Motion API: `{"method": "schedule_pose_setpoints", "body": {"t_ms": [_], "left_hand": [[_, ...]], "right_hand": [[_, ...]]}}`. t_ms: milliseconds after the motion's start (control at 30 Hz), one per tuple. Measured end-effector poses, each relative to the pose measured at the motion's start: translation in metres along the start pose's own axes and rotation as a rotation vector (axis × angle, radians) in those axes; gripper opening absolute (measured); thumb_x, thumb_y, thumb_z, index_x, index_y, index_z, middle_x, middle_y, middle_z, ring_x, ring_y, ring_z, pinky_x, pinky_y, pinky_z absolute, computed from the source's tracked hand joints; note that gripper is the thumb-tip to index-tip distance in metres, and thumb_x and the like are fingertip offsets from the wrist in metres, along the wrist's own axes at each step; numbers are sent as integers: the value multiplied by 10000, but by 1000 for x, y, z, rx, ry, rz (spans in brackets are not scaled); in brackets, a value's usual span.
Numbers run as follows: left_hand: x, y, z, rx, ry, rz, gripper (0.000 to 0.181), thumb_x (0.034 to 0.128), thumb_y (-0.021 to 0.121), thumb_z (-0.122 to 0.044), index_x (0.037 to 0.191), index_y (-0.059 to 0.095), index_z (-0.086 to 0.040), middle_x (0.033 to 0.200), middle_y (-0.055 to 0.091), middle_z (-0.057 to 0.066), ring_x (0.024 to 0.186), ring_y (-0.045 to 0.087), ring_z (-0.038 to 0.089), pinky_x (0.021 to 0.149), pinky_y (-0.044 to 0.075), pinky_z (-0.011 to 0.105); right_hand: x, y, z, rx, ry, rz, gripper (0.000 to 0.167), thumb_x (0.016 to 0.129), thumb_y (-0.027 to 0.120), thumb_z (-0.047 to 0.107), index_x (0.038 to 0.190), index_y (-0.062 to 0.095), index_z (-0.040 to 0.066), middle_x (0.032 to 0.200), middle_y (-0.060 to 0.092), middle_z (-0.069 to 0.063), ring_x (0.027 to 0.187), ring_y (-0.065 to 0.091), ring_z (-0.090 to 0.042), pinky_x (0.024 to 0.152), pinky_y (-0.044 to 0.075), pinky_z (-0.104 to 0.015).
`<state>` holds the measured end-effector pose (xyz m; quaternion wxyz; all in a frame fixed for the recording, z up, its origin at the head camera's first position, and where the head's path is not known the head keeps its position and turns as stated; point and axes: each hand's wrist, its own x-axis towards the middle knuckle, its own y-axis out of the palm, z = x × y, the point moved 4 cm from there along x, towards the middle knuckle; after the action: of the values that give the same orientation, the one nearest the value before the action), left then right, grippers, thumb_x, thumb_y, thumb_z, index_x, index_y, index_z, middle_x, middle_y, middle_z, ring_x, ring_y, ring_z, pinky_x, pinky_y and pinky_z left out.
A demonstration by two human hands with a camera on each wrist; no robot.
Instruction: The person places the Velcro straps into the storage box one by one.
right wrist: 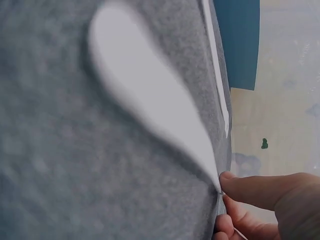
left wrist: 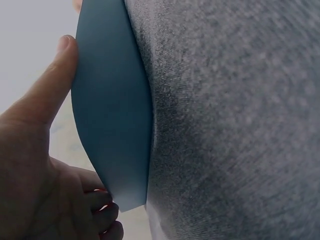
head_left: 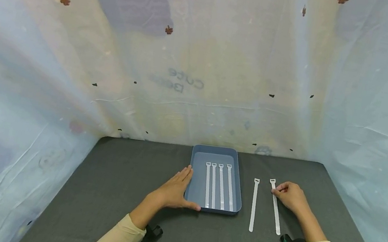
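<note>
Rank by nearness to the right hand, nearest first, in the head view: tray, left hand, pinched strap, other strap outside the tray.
1. Pinched strap: in the right hand.
2. Other strap: left of the pinched one.
3. Tray: farther left.
4. Left hand: at the tray's left side.

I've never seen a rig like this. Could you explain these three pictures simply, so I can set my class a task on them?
There is no machine: these are one person's bare hands. The wide picture comes from a camera worn on the head; the two close ones come from a camera on each wrist. On the dark grey surface stands a blue tray holding four white straps. One more strap lies to the tray's right. The left hand rests against the tray, its fingers along the left side and its thumb at the near edge. The right hand pinches the rightmost strap near its slotted end.
</note>
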<state>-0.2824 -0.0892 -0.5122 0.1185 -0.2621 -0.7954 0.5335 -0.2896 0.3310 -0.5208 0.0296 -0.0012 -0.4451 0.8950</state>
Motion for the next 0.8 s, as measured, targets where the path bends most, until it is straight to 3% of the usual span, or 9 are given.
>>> {"method": "schedule_pose_setpoints", "body": {"t_ms": [400, 800], "left_hand": [[0, 1, 0, -3, 1, -6, 1354, 821, 799, -759, 1707, 118, 7, 1796, 48, 186, 1667, 76, 319, 1339, 163, 491], [0, -2, -2, 1, -13, 19, 1351, 825, 799, -754, 1707, 113, 4, 1796, 37, 187, 1668, 67, 322, 1341, 155, 490]], "right_hand": [[-2, 1, 8, 31, -28, 30, 188, 1008, 744, 161, 941, 672, 1, 847, 660, -88, 742, 570, -199, 642, 460, -343], [-3, -3, 22, 103, -87, -85, 160, 1035, 737, 137, 1058, 724, -22, 901, 722, -114, 777, 624, -190, 646, 491, -324]]}}
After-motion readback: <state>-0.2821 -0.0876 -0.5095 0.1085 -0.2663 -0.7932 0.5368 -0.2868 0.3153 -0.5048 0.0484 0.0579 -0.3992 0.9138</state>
